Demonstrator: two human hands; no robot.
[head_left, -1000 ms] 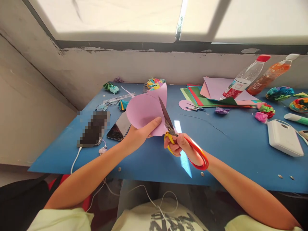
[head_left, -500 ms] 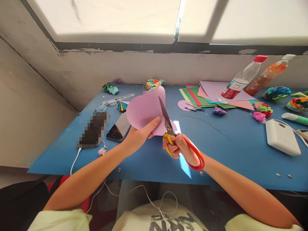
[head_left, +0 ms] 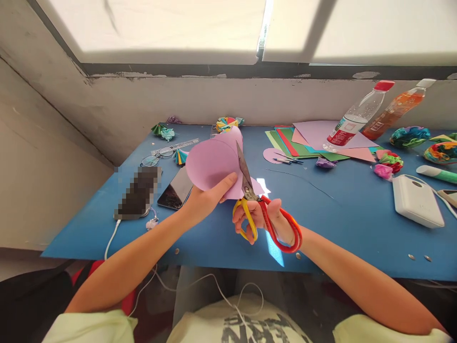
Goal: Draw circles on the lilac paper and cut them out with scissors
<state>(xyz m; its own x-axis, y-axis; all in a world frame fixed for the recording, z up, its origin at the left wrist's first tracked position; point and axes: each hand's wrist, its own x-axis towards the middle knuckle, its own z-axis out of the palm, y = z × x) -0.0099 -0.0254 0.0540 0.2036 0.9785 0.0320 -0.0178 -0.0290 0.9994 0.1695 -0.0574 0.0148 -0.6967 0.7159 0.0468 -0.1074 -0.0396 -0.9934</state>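
Note:
My left hand [head_left: 209,197] pinches a folded sheet of pale purple paper [head_left: 210,164] with a rounded edge, lifted above the blue table [head_left: 221,238]. My right hand [head_left: 266,221] grips scissors [head_left: 255,205] with one yellow and one red handle loop. The handles are spread apart and the dark blades point up along the right edge of the paper.
Two phones [head_left: 157,190] and glasses [head_left: 157,156] lie at the left with a ruler. Coloured paper sheets [head_left: 307,140], two bottles [head_left: 357,116], paper flowers [head_left: 409,136], a white box [head_left: 416,200] and a green marker [head_left: 437,174] fill the right. A wall rises behind.
The scissor handles have spread apart and my right hand has shifted slightly left and down. The paper stays held in my left hand.

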